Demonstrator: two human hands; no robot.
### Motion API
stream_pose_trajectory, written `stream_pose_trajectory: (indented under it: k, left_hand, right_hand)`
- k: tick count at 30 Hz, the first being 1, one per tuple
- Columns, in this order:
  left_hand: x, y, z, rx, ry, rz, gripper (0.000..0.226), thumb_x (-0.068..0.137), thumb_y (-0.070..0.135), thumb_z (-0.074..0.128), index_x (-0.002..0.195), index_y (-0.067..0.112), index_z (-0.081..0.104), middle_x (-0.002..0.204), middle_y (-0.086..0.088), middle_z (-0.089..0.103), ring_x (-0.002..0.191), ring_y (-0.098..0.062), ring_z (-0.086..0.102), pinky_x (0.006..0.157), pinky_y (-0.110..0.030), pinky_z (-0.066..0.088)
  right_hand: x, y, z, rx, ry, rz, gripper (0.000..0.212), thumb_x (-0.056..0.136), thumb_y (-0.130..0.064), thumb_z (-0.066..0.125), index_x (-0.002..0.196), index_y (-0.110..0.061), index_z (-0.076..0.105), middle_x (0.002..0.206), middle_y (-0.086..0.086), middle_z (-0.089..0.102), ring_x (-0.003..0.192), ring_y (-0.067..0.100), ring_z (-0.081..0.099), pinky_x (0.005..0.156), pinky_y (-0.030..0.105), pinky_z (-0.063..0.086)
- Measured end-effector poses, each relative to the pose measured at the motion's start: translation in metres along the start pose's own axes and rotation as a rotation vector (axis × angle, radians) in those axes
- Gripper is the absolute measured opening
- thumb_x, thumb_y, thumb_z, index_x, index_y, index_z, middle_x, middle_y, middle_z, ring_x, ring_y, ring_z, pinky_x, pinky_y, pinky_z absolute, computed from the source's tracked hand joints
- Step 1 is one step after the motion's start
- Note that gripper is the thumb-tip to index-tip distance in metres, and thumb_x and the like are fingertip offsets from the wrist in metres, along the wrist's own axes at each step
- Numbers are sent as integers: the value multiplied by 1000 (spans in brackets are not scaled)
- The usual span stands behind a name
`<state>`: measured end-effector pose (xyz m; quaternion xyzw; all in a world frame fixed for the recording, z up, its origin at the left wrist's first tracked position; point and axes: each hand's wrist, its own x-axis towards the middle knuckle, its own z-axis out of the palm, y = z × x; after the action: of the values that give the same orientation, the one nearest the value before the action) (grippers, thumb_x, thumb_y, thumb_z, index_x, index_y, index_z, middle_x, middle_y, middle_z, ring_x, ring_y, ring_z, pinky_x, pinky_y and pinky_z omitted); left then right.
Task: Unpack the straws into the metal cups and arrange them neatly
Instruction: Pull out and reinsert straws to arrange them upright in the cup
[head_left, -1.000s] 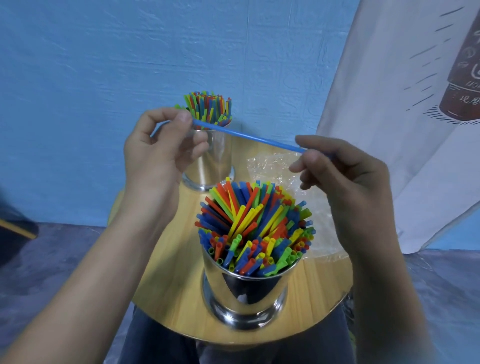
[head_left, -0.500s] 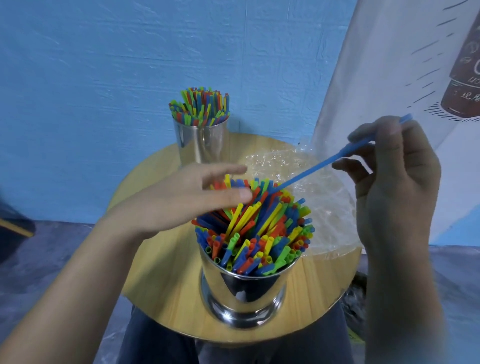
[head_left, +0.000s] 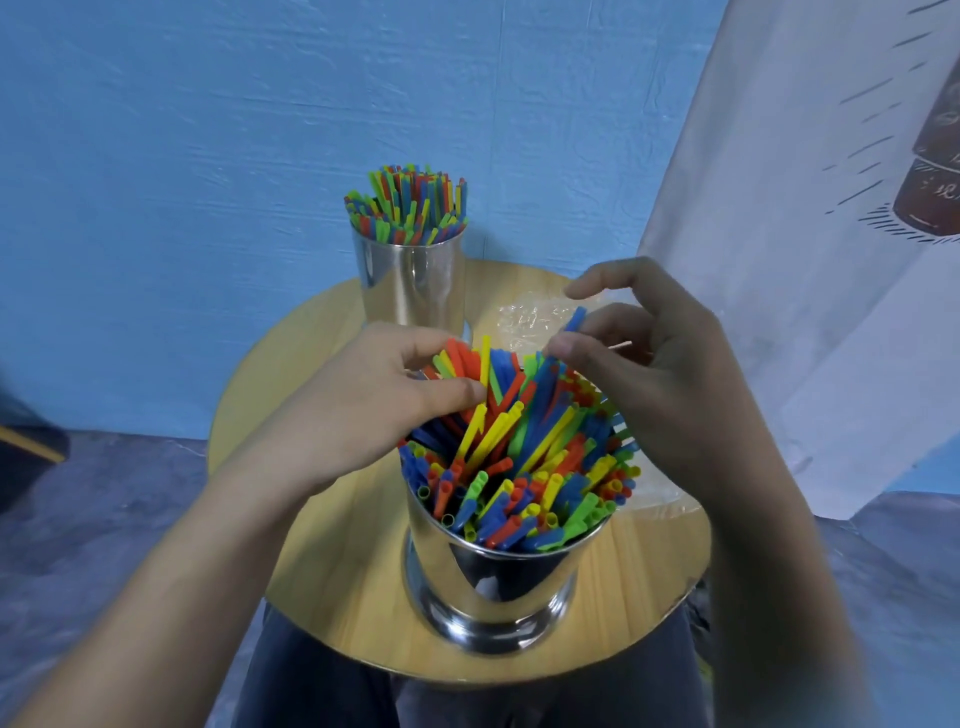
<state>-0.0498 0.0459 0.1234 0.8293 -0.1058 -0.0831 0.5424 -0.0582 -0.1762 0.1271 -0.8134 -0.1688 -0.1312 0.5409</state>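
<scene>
A shiny metal cup (head_left: 493, 582) packed with coloured straws (head_left: 524, 467) stands near me on the round wooden table (head_left: 332, 545). My left hand (head_left: 363, 405) reaches in from the left, its thumb and fingers closed around a few orange and green straws at the bunch's far left edge. With thumb and forefinger, my right hand (head_left: 665, 374) pinches a blue straw (head_left: 575, 318) whose lower part is sunk among the others. A second metal cup (head_left: 410, 280) at the table's back holds upright straws (head_left: 408, 205).
A crumpled clear plastic wrapper (head_left: 524, 322) lies on the table behind and to the right of the near cup. A blue wall is behind, a white printed cloth (head_left: 805, 260) hangs at the right, and my lap is under the table's front edge.
My right hand has brought the blue straw down from up right into the near cup's bunch. My left hand has moved onto the straws and closed on a few.
</scene>
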Motion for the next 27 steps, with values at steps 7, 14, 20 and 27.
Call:
stream_pose_trajectory:
  k: [7, 14, 20, 27]
  left_hand:
    - [4, 2, -1, 81, 13, 20, 9, 86, 32, 79, 92, 26, 77, 87, 5, 78, 82, -11, 75, 78, -32, 63]
    - [4, 7, -4, 386, 79, 28, 17, 86, 52, 73, 81, 36, 70, 83, 24, 71, 85, 6, 65, 73, -27, 51]
    - [-5, 17, -8, 483, -49, 8, 27, 85, 52, 71, 111, 49, 64, 99, 26, 65, 80, 3, 65, 68, -23, 56]
    - [6, 24, 2, 383, -140, 13, 19, 85, 49, 76, 99, 39, 68, 88, 10, 75, 76, -7, 73, 75, -45, 63]
  right_hand:
    - [-1, 1, -4, -60, -130, 68, 12, 96, -23, 70, 90, -29, 79, 101, -17, 76, 99, 8, 71, 80, 35, 61]
    - [-3, 7, -11, -96, -179, 145, 18, 93, -36, 69, 110, -37, 74, 101, -14, 74, 95, 6, 70, 72, 21, 58]
    - [-2, 2, -16, -131, -310, 179, 19, 100, -33, 60, 99, -26, 78, 91, -11, 78, 87, 7, 74, 75, 21, 59]
    - [0, 3, -13, -50, -304, 178, 20, 102, -23, 59, 99, -23, 79, 92, -7, 79, 87, 11, 76, 79, 25, 60]
